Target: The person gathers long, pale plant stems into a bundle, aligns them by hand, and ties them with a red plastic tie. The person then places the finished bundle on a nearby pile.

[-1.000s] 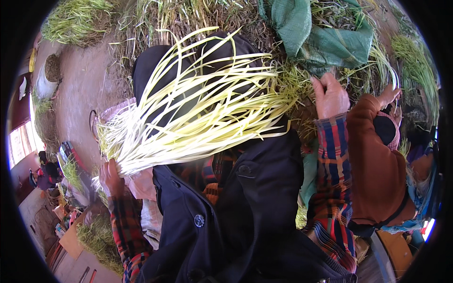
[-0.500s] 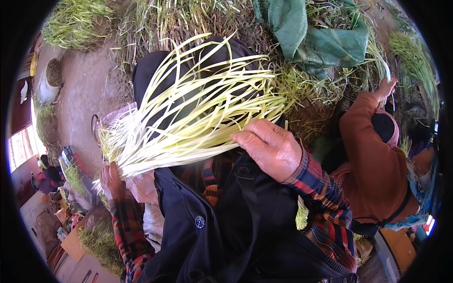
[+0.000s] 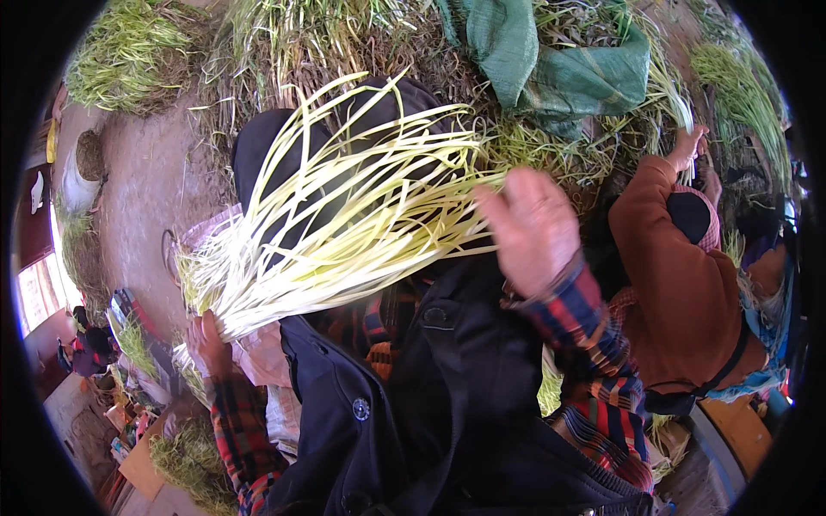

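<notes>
A large bunch of long, thin leafy stalks (image 3: 344, 232), white at the base and pale yellow toward the tips, lies fanned out across my lap. My left hand (image 3: 207, 346) is closed round the white base ends at the lower left. At the other end, the leaf tips spread loosely upward and to the right. Close by the right-hand tips is my right hand (image 3: 538, 230), slightly blurred, its fingers stretched and apart with nothing held. Its thumb side overlaps the leaf ends in the picture; whether they touch, I cannot tell.
Heaps of green stalks (image 3: 129, 56) lie on the floor ahead. A green woven sack (image 3: 585, 82) rests on the pile at the far right. Close on my right, a co-worker in a brown top (image 3: 680, 284) holds pale stalks (image 3: 675, 99). A white container (image 3: 79, 185) stands left.
My right hand has lifted and moved right and up, away from the stalks' lower edge, and its fingers have spread. My left hand keeps its hold at the base.
</notes>
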Available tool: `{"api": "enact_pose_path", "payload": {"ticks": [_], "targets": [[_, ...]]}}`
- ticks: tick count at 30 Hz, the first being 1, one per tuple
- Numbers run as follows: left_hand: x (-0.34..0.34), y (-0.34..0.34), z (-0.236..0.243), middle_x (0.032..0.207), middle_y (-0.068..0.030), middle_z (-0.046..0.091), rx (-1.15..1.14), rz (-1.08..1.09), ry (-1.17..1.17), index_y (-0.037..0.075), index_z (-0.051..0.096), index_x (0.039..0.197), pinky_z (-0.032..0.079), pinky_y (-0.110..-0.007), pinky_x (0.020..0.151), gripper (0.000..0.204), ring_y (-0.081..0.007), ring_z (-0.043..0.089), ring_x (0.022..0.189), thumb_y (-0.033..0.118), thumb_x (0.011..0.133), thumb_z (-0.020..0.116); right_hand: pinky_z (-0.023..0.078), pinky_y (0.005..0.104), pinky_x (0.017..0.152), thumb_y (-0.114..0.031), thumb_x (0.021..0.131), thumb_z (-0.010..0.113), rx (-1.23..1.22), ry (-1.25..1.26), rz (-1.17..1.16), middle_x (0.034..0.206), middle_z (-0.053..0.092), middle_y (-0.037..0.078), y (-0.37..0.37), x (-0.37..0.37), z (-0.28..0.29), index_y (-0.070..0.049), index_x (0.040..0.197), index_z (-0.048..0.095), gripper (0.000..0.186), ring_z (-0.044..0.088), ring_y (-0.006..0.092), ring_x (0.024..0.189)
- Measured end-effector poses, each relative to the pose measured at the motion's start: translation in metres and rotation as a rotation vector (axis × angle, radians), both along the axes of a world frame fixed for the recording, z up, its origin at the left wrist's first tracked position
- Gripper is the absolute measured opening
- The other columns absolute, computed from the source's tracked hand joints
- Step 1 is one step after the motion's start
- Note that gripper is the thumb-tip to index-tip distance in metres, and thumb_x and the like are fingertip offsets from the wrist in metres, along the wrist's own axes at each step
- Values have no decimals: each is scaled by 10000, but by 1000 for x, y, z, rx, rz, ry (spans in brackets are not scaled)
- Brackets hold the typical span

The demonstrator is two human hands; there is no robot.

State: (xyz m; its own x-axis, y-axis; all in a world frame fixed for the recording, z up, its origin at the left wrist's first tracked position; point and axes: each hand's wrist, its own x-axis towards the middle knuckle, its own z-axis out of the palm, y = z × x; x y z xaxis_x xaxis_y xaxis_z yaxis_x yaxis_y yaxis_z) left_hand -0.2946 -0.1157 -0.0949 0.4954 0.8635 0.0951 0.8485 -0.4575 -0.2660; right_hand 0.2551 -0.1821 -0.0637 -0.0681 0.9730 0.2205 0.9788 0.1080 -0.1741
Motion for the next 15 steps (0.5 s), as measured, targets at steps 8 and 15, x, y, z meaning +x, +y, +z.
{"api": "enact_pose_path", "payload": {"ticks": [8, 15], "targets": [[-4, 3, -3, 913, -155, 596, 18, -27, -10, 55, 605, 1121, 469, -475, 721, 377, -374, 590, 832, -64, 765, 582, 486, 379, 808, -165, 840, 725, 64, 426, -96, 1022, 597, 78, 15, 36, -40, -105, 1093, 661, 268, 604, 279, 979], [-3, 2, 9, 934, -163, 601, -51, 9, 2, 52, 613, 1130, 471, -491, 723, 395, -387, 584, 825, -51, 748, 599, 526, 426, 750, -160, 897, 660, 64, 506, -249, 848, 665, 66, 38, 23, -86, -147, 951, 632, 62, 669, 271, 752]]}}
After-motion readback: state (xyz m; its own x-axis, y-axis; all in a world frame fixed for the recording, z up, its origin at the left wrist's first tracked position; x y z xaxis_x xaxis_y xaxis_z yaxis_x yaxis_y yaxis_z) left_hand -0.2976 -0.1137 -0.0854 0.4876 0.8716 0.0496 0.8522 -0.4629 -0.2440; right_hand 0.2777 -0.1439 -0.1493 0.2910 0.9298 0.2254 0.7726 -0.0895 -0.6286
